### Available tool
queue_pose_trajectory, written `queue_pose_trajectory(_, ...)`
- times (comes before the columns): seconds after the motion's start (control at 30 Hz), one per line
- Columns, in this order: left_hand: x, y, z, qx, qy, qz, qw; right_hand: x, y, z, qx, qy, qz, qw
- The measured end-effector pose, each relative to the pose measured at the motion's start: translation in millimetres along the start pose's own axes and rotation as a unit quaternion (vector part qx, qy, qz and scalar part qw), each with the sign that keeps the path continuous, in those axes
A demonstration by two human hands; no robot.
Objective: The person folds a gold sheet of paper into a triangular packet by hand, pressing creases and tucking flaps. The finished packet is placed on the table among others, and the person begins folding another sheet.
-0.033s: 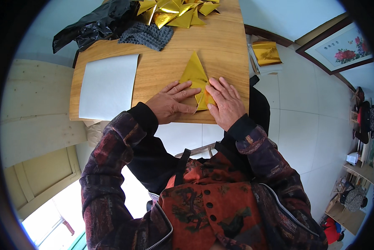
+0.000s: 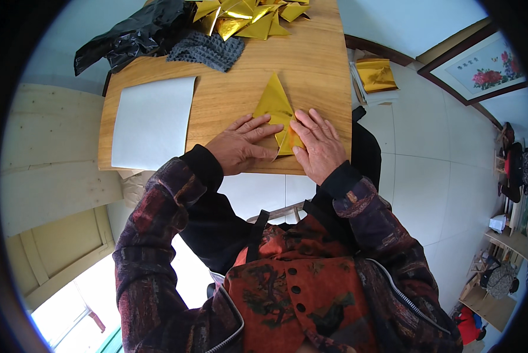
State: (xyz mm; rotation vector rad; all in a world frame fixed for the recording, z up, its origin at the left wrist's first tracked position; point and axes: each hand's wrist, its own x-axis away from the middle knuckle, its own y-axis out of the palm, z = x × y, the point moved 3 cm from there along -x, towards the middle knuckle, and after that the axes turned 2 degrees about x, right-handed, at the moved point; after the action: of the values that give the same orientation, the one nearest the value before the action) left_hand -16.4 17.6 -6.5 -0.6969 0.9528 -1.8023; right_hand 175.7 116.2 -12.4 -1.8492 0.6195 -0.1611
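A sheet of gold foil paper (image 2: 274, 101), folded to a tall point, lies on the wooden table near its front edge. My left hand (image 2: 240, 144) rests flat on the paper's lower left side, fingers stretched out. On the lower right side, my right hand (image 2: 318, 144) presses down with its fingers extended, covering part of a folded flap. Both hands touch the paper without gripping it, and they hide some of its lower folds.
A stack of silvery-white sheets (image 2: 152, 123) lies to the left on the table (image 2: 317, 65). Farther back are a grey knitted cloth (image 2: 208, 52), a black plastic bag (image 2: 134, 35) and a pile of folded gold pieces (image 2: 246, 16). Gold paper (image 2: 376, 75) sits on a stack beyond the table's right edge.
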Motion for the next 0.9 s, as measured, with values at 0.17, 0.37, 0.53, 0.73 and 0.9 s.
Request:
queue_pose_trajectory(0.17, -0.6, 0.5, 0.3, -0.004, -0.011, -0.002, 1.0, 0.2, -0.2, 0.2, 0.002, 0.0, -0.003, 1.0)
queue_pose_trajectory(0.37, -1.5, 2.1, 5.6, -0.054, -0.007, -0.005, 0.998, 0.2, 0.8, 1.3, 0.005, -0.004, 0.002, 1.0)
queue_pose_trajectory(0.53, -0.2, -1.6, 5.9, -0.051, 0.003, -0.024, 0.998, 0.2, 0.5, 0.8, 0.003, -0.007, 0.005, 1.0)
queue_pose_trajectory(0.73, -0.5, -2.2, 6.7, -0.061, 0.008, -0.033, 0.998, 0.5, 1.5, 1.2, -0.005, 0.001, 0.009, 1.0)
queue_pose_trajectory(0.9, -0.2, -2.7, 7.3, -0.052, 0.007, -0.03, 0.998, -0.4, 2.8, 1.2, -0.005, 0.003, 0.014, 1.0)
